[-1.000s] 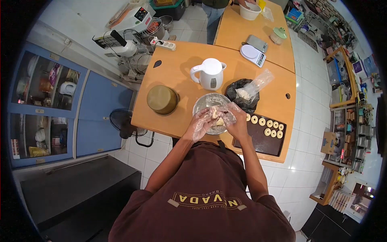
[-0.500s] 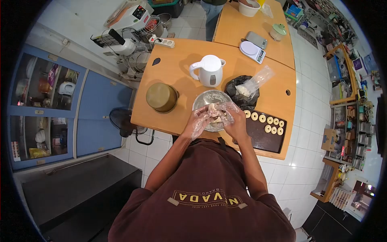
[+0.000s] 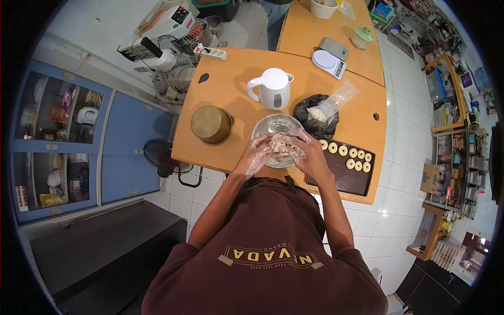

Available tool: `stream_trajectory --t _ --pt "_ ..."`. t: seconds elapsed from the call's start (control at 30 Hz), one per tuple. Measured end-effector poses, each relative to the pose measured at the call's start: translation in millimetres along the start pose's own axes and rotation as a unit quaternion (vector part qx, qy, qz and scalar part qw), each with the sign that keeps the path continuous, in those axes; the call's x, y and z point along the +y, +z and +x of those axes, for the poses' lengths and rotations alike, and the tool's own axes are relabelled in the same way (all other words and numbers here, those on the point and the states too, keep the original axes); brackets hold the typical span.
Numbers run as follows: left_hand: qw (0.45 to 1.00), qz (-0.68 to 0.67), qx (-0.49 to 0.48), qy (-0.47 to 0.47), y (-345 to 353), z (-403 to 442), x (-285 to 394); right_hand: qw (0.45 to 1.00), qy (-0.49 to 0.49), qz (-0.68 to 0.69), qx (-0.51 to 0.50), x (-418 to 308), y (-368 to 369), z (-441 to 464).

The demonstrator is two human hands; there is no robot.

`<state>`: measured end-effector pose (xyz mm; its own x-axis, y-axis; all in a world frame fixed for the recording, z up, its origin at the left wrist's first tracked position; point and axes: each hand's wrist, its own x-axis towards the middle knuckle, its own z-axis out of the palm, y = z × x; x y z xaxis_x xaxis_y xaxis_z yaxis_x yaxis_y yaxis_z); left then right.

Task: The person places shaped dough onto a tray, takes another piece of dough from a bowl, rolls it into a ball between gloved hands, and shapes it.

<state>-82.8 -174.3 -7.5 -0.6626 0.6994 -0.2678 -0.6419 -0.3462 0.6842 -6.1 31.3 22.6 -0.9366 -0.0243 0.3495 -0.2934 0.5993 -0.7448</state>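
Note:
Both hands look dusted with flour or covered in thin, whitened gloves. They meet over a metal bowl (image 3: pixel 274 124) that has white residue inside. My left hand (image 3: pixel 257 156) curls round one side of a pale piece of dough (image 3: pixel 284 148). From the other side my right hand (image 3: pixel 308 151) closes on the same dough, its fingers bent over the top. The hands hide much of the dough and the bowl's near part. To the right, a dark baking tray (image 3: pixel 340 177) carries several pale dough rings (image 3: pixel 343 150) in two rows.
A white kettle (image 3: pixel 275 90) stands behind the bowl, a brownish-gold pot (image 3: pixel 211 125) to its left. A black plastic bag (image 3: pixel 310 111) with a clear bag of white powder (image 3: pixel 331 107) lies right of the kettle. Farther back are a kitchen scale (image 3: pixel 328 63) and another person's legs (image 3: pixel 275 25).
My hands have drawn closer together around the dough, and my right fingers now fold over it. The camera view has shifted slightly. The dough rings on the tray look the same.

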Motion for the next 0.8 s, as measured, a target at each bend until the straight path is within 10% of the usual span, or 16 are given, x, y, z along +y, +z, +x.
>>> stream_trajectory --t 0.8 --pt "0.992 0.123 0.03 0.024 3.7 -13.8 -5.2 0.975 0.166 0.101 0.106 -11.6 28.3 -16.2"
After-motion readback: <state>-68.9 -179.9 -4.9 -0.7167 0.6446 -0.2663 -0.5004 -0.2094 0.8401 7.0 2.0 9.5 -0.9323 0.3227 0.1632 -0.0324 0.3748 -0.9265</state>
